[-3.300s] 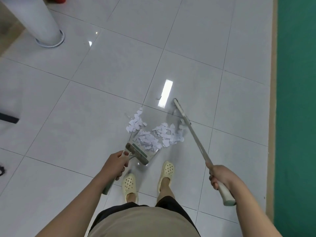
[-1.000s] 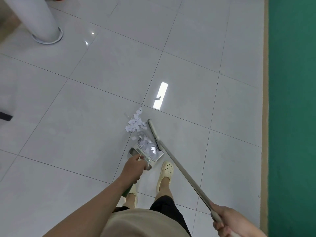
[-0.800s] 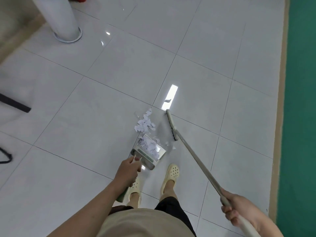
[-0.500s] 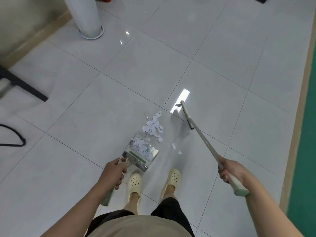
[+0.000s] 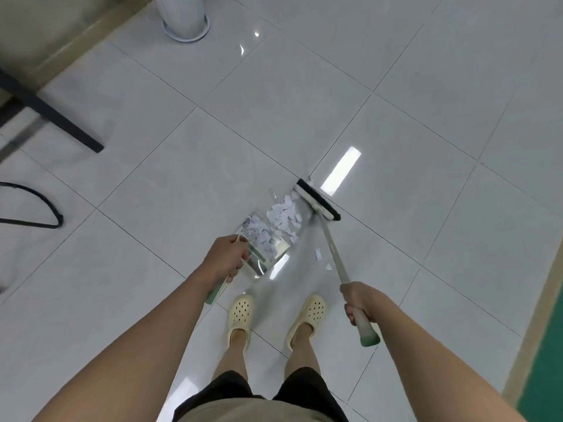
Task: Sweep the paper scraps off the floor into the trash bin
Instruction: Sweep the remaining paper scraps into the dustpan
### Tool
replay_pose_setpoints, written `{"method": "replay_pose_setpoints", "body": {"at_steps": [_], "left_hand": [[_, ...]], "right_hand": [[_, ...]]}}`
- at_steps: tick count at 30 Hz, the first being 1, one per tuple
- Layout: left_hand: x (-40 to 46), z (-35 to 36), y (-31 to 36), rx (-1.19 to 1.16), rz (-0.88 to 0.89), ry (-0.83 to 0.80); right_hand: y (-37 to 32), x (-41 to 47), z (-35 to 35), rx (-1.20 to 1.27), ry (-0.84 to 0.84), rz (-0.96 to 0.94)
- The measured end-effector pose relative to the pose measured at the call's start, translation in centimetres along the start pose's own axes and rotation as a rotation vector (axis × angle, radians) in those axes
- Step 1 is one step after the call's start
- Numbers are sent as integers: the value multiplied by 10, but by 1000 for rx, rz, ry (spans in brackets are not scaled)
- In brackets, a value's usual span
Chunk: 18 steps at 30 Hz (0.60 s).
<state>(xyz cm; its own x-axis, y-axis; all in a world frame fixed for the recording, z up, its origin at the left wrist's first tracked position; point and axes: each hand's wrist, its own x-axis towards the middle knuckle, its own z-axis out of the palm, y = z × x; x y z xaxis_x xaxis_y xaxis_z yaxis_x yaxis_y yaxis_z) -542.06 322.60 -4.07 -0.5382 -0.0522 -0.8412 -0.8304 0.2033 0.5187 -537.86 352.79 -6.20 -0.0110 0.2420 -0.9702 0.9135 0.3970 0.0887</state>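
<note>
White tiled floor [image 5: 304, 95] fills the frame. White pillar base [image 5: 185, 22] at top centre; dark bar [image 5: 48, 114] at upper left. Broom [image 5: 330, 242] runs from centre frame to lower right, head on the floor just right of the loose paper scraps [image 5: 283, 216]; right hand [image 5: 361, 301] curls round its handle. Dustpan [image 5: 263, 243] at centre holds more scraps, mouth touching the pile; left hand [image 5: 225, 260] grips its handle. Two stray bits [image 5: 323, 260] lie between pan and broom shaft.
</note>
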Motion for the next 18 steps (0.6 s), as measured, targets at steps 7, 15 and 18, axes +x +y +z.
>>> {"method": "replay_pose_setpoints", "body": {"at_steps": [7, 15, 18], "left_hand": [[16, 28, 38, 28, 60, -31], [4, 11, 14, 118, 59, -49], [-2, -4, -8, 155, 55, -75]], "right_hand": [[55, -47, 12, 36, -145, 102], [116, -85, -27, 253, -148, 56], [141, -94, -29, 327, -142, 66]]}}
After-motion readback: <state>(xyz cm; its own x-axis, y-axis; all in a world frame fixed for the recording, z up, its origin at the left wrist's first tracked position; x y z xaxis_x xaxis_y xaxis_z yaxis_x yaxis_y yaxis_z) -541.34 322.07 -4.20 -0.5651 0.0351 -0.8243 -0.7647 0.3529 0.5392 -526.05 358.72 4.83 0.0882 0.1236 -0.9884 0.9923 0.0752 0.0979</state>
